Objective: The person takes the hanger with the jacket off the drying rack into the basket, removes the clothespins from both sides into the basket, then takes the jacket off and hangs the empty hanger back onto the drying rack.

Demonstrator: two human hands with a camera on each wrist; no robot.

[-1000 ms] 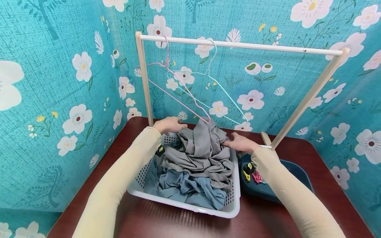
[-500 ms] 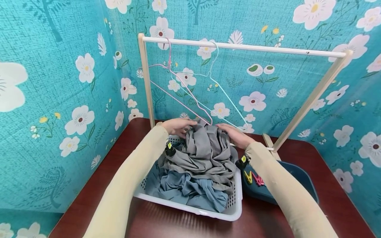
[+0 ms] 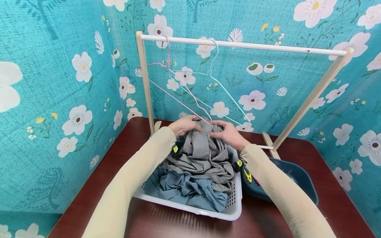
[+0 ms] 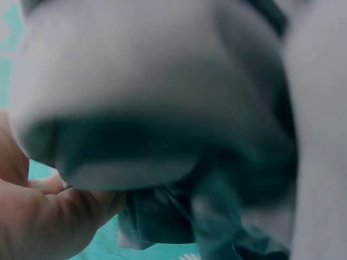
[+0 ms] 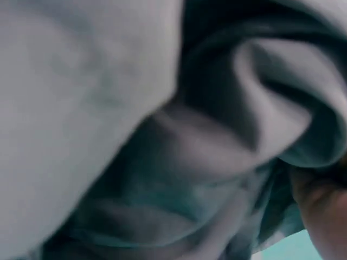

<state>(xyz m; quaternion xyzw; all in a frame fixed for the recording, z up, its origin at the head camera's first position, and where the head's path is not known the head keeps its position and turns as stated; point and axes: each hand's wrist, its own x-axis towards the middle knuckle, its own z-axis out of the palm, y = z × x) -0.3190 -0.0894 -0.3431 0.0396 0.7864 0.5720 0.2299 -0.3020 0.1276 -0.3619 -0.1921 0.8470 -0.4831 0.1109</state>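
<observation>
A crumpled grey cloth garment [image 3: 200, 148] is heaped in the white plastic basket [image 3: 205, 213], on top of a blue-grey cloth [image 3: 186, 190]. At the back of the heap my left hand [image 3: 185, 125] pinches the grey garment between thumb and fingers. My right hand [image 3: 230, 135] grips the same garment a little to the right, near the pink hanger's lower corner. In the left wrist view a blurred grey fold [image 4: 124, 70] covers most of the left hand's fingers. Grey folds [image 5: 217, 135] also fill the right wrist view, where only part of the hand shows.
Above the basket a white rail [image 3: 238, 44] on wooden posts carries a pink hanger [image 3: 190, 94] and a light-blue hanger [image 3: 227, 92]. To the right sits a dark blue tray [image 3: 309, 185] with clothespins [image 3: 247, 176]. All stand on a dark red-brown table [image 3: 98, 185].
Both hands have come inward and closer together from the basket's sides, taking hold of the grey garment at its top. The basket and hangers stay about where they were.
</observation>
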